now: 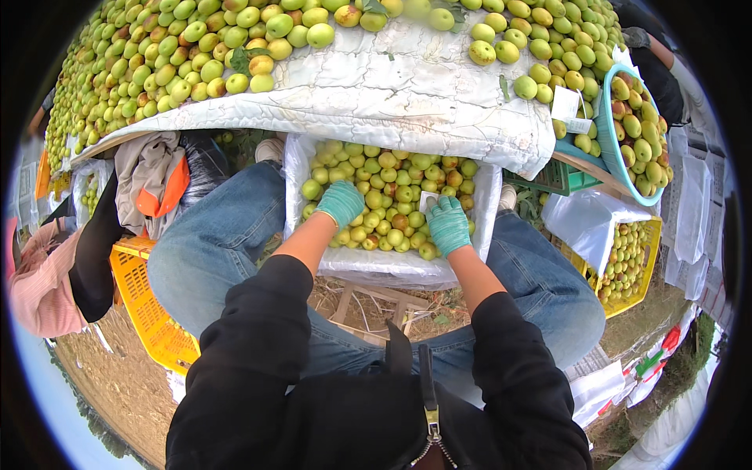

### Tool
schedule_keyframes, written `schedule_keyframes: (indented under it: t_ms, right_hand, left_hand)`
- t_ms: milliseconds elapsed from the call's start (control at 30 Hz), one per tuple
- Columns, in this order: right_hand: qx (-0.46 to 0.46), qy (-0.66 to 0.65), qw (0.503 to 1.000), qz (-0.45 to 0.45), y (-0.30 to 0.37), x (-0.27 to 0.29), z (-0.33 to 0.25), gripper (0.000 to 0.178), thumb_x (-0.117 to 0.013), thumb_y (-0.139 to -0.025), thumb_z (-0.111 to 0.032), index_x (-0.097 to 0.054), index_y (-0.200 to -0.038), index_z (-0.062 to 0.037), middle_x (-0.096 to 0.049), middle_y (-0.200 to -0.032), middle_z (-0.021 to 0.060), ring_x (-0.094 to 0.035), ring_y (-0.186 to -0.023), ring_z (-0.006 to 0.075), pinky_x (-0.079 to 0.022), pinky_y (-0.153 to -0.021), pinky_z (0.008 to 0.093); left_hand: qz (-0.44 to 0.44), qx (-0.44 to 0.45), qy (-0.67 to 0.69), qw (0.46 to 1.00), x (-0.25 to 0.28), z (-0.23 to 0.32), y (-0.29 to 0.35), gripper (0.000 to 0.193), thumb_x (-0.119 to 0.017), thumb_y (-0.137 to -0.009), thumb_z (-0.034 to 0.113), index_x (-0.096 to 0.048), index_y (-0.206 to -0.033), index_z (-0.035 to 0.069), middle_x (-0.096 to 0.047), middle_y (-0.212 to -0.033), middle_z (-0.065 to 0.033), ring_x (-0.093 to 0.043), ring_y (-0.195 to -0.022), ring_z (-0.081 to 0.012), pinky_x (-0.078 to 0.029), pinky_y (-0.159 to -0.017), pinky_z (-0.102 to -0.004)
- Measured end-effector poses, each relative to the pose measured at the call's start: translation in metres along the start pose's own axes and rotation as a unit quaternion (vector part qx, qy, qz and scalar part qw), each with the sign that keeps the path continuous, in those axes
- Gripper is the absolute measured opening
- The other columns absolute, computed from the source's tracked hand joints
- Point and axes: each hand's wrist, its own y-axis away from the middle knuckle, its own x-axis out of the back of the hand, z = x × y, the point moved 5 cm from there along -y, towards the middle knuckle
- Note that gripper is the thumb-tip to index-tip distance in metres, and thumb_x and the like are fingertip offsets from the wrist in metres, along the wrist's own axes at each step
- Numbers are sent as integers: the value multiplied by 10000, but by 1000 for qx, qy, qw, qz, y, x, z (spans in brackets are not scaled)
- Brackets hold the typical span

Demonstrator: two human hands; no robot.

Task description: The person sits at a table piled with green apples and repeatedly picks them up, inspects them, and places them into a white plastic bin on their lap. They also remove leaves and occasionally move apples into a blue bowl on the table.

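Note:
Between my knees stands a crate with a pale plastic liner (492,200), filled with yellow-green, partly reddish jujubes (381,205). My left hand (341,204), in a teal glove, rests on the fruit at the crate's left side. Its fingers curl downward, and whatever lies beneath them is hidden. On the right side of the crate my right hand (450,225), gloved alike, has its fingertips closed at a small white card (428,201) just above the jujubes.
A quilted white sheet (407,94) bears a big heap of jujubes (180,63) beyond the crate. At right are a tilted blue basket (608,133) of fruit and a yellow crate (652,258). Another yellow crate (145,298) and a person in pink (47,282) are at left.

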Motion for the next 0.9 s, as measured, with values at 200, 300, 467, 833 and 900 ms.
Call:
schedule_keyframes:
  t_ms: [200,300,467,833,900]
  right_hand:
    - [42,62,989,-127,-6,-16,2,312,-533,-821,-122,-625,-1064,52,-636,-1050,170,-566,-1037,298,-362,-992,449]
    - [8,45,988,-149,-5,-20,10,355,-511,-855,-137,-591,-1148,46,-629,-1098,173,-544,-1101,304,-283,-1071,478]
    - [-22,22,949,-313,-15,-34,22,349,-513,-866,-148,-612,-1164,3,-622,-1162,133,-510,-1168,277,-176,-1119,528]
    - [-20,33,902,-429,-31,-26,24,477,-476,-869,-212,-508,-1308,-28,-516,-1340,116,-431,-1276,282,-152,-1120,543]
    - [22,-1,905,-425,-28,-14,31,457,-493,-847,-188,-533,-1277,-39,-545,-1292,115,-458,-1239,279,-185,-1112,530]
  left_hand:
    - [-21,-28,-196,980,-7,22,8,466,-425,-934,201,-463,-1327,-47,-484,-1359,-232,-417,-1296,-384,-247,-1066,-551]
    - [-61,-3,-202,977,-9,19,7,514,-408,-947,209,-365,-1400,-30,-398,-1429,-242,-369,-1332,-396,-175,-1108,-569]
    - [-151,-7,-168,974,-2,12,-16,556,-499,-910,249,-389,-1407,25,-402,-1441,-198,-318,-1369,-364,-135,-1127,-541]
    - [-201,49,-115,972,3,-10,-29,660,-513,-904,313,-258,-1492,157,-169,-1571,-21,-67,-1456,-279,27,-1156,-518]
    - [-212,30,-87,973,13,-10,-23,662,-535,-886,276,-283,-1484,144,-197,-1563,-44,-70,-1456,-281,41,-1154,-518]
